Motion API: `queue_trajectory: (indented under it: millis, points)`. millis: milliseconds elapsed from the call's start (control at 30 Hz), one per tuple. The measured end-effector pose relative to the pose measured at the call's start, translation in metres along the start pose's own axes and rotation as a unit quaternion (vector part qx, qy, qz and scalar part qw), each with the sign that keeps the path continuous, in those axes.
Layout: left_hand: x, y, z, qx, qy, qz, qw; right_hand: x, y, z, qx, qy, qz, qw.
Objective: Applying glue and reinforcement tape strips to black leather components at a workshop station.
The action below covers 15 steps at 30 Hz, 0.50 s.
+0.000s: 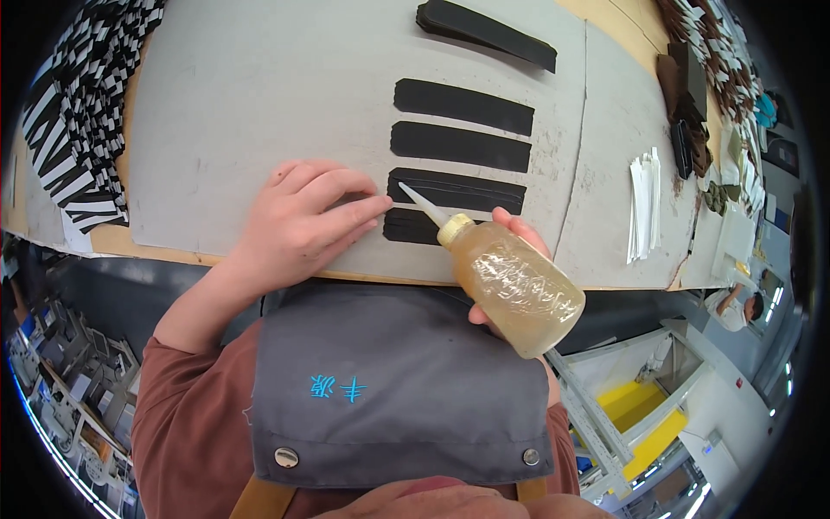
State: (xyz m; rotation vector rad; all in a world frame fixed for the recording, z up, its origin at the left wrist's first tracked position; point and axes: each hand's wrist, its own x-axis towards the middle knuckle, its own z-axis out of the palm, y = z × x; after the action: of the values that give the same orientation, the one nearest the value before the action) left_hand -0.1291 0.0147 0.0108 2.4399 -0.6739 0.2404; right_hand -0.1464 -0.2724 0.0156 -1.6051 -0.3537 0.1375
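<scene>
Several flat black strips lie in a column on the grey work board (259,112). My right hand (519,229) is closed round a clear squeeze bottle (519,281) of amber, glue-like liquid, tilted with its long pale nozzle (421,201) toward the left. The nozzle tip is at the left part of one black strip (484,192), which carries thin lines along its length. Beside that strip's left end is my left hand (316,212), fingers apart and loosely bent, with a fingertip at the edge. The nearest strip (411,227) is partly hidden by the bottle.
At the far side a small stack of black strips (484,35) lies slightly fanned. A big pile of black and white strips (86,112) covers the left edge. White strips (642,208) lie to the right, with brown and white pieces (713,60) beyond. The table's front edge borders my apron.
</scene>
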Motion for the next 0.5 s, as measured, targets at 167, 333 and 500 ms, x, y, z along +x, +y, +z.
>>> queue_trajectory:
  millis: [167, 333, 500]
  points:
    - [-0.002, -0.001, 0.002, 0.002, 0.006, 0.002, 1.0, 0.009, -0.009, 0.012, -0.052, -0.022, -0.012, 0.998]
    - [0.003, -0.001, -0.001, 0.001, 0.001, 0.006, 1.0, -0.011, -0.006, -0.019, 0.089, 0.054, 0.131, 0.986]
    - [0.006, -0.008, -0.007, -0.075, -0.041, -0.024, 0.996, -0.028, 0.005, -0.047, 0.287, 0.262, 0.148, 0.909]
